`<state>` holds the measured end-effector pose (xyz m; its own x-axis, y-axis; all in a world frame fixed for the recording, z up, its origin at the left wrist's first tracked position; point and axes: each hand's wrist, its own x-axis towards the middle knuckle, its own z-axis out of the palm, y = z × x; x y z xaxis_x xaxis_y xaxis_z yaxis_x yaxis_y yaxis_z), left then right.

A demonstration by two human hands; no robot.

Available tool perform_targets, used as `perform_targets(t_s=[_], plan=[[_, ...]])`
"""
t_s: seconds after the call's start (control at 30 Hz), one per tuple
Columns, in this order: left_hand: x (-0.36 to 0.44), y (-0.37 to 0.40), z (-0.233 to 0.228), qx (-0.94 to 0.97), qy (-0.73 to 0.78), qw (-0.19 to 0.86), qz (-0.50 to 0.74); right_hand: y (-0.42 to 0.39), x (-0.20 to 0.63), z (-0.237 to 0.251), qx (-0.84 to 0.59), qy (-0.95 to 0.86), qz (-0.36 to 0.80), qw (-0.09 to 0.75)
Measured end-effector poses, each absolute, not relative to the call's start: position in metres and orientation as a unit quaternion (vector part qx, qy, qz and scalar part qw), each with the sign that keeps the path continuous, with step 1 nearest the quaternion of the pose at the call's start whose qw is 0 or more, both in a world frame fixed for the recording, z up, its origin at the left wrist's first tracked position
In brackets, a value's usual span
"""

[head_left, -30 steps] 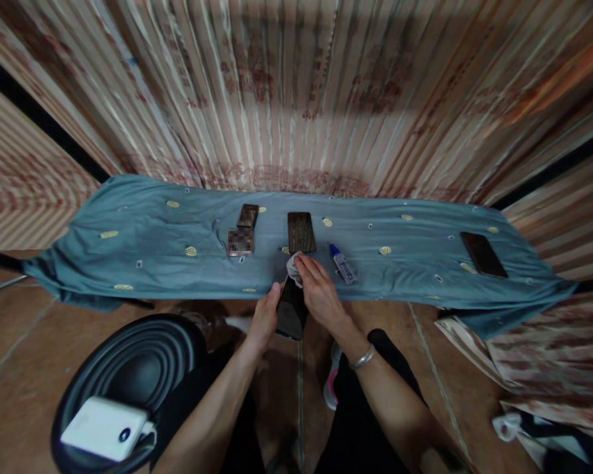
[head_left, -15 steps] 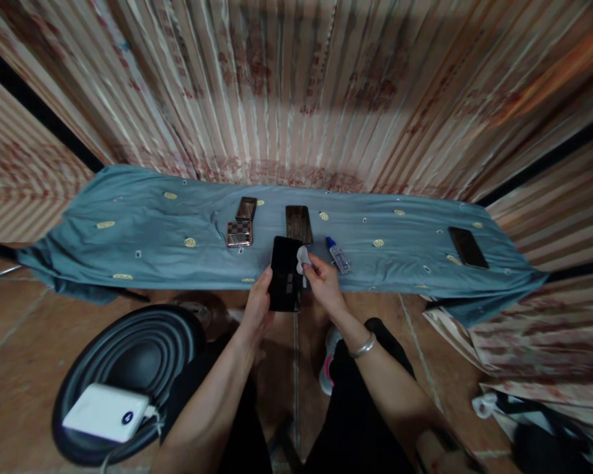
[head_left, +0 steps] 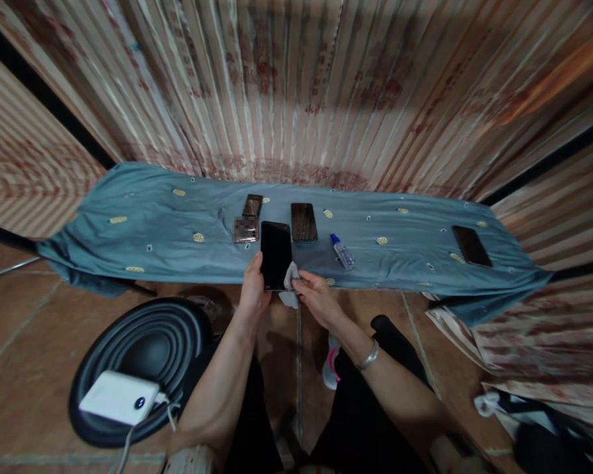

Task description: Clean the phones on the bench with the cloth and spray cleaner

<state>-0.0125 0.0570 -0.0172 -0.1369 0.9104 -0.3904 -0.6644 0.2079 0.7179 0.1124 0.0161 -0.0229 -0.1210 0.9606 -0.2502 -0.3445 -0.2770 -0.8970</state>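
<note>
My left hand [head_left: 254, 289] grips a black phone [head_left: 275, 253] by its lower left edge, holding it screen-up over the near edge of the teal cloth [head_left: 153, 224]. My right hand [head_left: 312, 297] pinches a small white wipe [head_left: 290, 284] against the phone's lower right corner. On the cloth behind lie another dark phone [head_left: 304, 221], a small dark phone [head_left: 252, 205], a checkered folded phone [head_left: 246, 230] and a little clear bottle with a blue cap [head_left: 342, 251].
A further dark phone [head_left: 471, 245] lies at the cloth's right end. A black round stool [head_left: 143, 349] with a white power bank [head_left: 118, 397] stands at lower left. Striped curtain [head_left: 296, 85] hangs behind. Bags and fabric [head_left: 534, 415] sit on the floor at right.
The phone has been tipped from edge-on to flat with its screen up and moved forward over the cloth. The wipe has gone from the phone's top end to its lower right corner.
</note>
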Motion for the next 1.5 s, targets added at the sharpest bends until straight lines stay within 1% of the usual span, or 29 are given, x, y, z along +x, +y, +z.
perform_targets(t_s=[0.07, 0.17, 0.4, 0.57, 0.7, 0.97, 1.5], plan=[[-0.014, 0.059, -0.017, 0.129, 0.435, 0.640, 0.620, 0.010, 0.109, -0.021, -0.422, -0.305, 0.707, 0.478], [-0.014, 0.059, -0.014, 0.121, 0.429, 0.649, 0.617, 0.009, 0.108, -0.019, -0.407, -0.268, 0.727, 0.484], [-0.019, 0.059, -0.005, 0.168, 0.387, 0.659, 0.622, 0.024, 0.126, -0.008, -0.408, -0.291, 0.690, 0.523], [-0.022, 0.057, -0.008, 0.167, 0.406, 0.670, 0.599, 0.035, 0.143, -0.004, -0.431, -0.270, 0.667, 0.545], [-0.020, 0.056, -0.009, 0.156, 0.413, 0.656, 0.612, 0.037, 0.146, -0.005, -0.420, -0.260, 0.662, 0.563], [-0.013, 0.059, 0.000, 0.099, 0.412, 0.650, 0.630, 0.032, 0.136, -0.008, -0.389, -0.260, 0.682, 0.562], [-0.007, 0.061, 0.003, 0.078, 0.408, 0.657, 0.629, 0.025, 0.124, -0.003, -0.382, -0.237, 0.674, 0.587]])
